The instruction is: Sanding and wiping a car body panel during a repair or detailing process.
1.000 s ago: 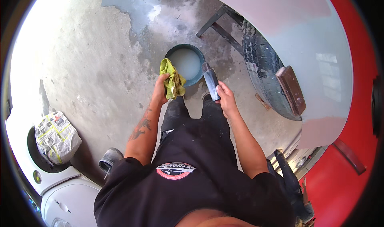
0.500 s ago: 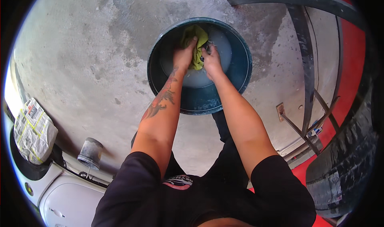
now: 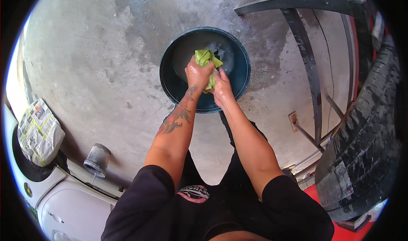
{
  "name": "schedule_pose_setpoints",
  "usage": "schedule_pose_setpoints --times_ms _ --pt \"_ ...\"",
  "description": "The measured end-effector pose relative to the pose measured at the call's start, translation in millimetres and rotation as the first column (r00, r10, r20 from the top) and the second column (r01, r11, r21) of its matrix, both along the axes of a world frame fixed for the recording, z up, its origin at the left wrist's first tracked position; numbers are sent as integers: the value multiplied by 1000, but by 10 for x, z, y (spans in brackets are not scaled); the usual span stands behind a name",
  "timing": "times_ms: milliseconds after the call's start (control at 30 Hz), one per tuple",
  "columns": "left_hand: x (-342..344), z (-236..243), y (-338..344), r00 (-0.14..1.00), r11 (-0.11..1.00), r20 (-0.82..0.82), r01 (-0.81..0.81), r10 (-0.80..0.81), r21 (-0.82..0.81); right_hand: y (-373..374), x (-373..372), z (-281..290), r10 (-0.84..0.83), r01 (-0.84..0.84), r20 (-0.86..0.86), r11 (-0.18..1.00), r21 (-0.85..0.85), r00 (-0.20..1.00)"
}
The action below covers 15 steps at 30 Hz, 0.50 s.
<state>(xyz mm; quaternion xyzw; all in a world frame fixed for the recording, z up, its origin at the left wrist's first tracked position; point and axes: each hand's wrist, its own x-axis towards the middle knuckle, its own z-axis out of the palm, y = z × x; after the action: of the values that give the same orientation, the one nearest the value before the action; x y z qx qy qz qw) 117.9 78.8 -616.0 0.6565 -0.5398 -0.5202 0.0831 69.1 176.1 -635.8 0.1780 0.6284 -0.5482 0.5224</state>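
Over a dark teal bucket [image 3: 172, 79] of cloudy water, both hands are closed on a crumpled yellow-green cloth [image 3: 203, 55]. My left hand [image 3: 197, 73] grips it from above, knuckles showing. Against its lower right side, my right hand [image 3: 222, 88] has its fingers wrapped round it, partly hidden. A small dark shape with pale splashes shows in the water just behind the cloth; I cannot make out what it is.
Dark metal stands [image 3: 301, 41] and a dusty tyre [image 3: 357, 147] are on the right, by red bodywork [image 3: 312, 193]. At the left are pale car panels [image 3: 72, 202], a newspaper-covered round object [image 3: 40, 134] and a small grey bucket [image 3: 97, 160]. The concrete floor [image 3: 106, 71] is stained.
From standing, I have bent down and brought cloth and dark block into the bucket. Since half a second ago the cloth has lifted toward me; I cannot tell where the block is.
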Motion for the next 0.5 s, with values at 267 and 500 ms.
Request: schedule_pose_setpoints --times_ms 267,500 --pt "345 1225 -878 979 970 -166 -148 116 -191 -10 -598 2374 212 -115 289 941 -318 934" --pt "295 3196 -1021 896 995 -442 22 23 96 -190 -942 3506 159 -95 110 892 -441 981"
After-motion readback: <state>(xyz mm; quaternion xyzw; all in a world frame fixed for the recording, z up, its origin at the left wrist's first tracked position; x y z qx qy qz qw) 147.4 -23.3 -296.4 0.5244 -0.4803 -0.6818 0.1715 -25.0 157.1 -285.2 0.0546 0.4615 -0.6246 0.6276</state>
